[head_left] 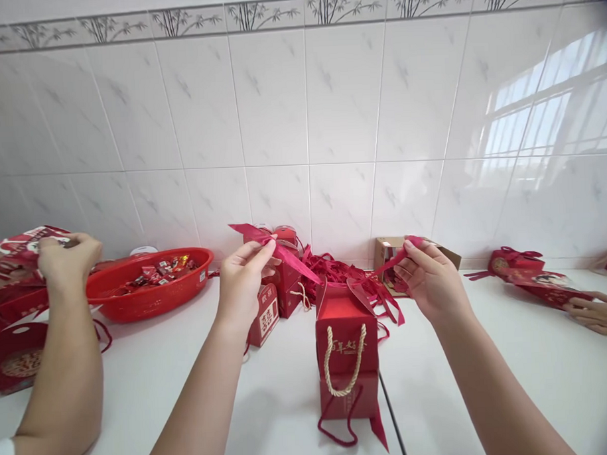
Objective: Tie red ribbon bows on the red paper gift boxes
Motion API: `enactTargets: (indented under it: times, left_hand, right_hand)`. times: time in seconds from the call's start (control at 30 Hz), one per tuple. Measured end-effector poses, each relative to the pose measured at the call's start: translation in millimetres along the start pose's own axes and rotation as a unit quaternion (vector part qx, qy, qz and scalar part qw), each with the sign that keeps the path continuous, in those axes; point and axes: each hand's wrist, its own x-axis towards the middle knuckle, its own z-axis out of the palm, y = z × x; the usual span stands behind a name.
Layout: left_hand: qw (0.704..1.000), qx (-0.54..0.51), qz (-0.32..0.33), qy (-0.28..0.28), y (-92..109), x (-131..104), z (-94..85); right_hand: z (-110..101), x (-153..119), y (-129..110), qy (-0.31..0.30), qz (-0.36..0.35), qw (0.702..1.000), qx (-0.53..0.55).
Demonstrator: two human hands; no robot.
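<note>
"Left hand (245, 274) pinches a ribbon (299, 266) near one end. Next?"

"Near the middle, a box (345, 362) stands upright; right of it, the right hand (429, 273) pinches what looks like the other end."

"How far along?"

"Box folded into shape, I'd judge; ribbon untied, no bow visible on top yet."

"Its look?"

"Dark red, lettered in gold, pale rope handle (343, 391) in front."
</note>
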Motion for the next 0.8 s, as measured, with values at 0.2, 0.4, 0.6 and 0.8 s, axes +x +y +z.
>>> enactTargets:
  times: [0.2,0.4,0.6,0.8]
  left_hand:
    - [0.994,0.062,0.010,-0.087,26.0,12.7,7.2]
    - [0.981,0.101,0.024,-0.162,50.3,15.0,22.9]
    - [0.981,0.083,0.034,-0.174,60.6,22.8,38.5]
    - [0.979,0.082,0.040,-0.184,59.1,27.8,43.4]
  right_hand:
    - [9.2,12.0,-19.3,-0.038,-0.092,0.990,-0.104]
    - [31.7,20.5,-40.8,-0.097,-0.074,0.986,-0.118]
    - [58.4,18.3,-50.8,-0.133,-0.097,0.981,-0.101]
    - [76.1,20.7,-61.3,-0.145,-0.134,0.972,-0.129]
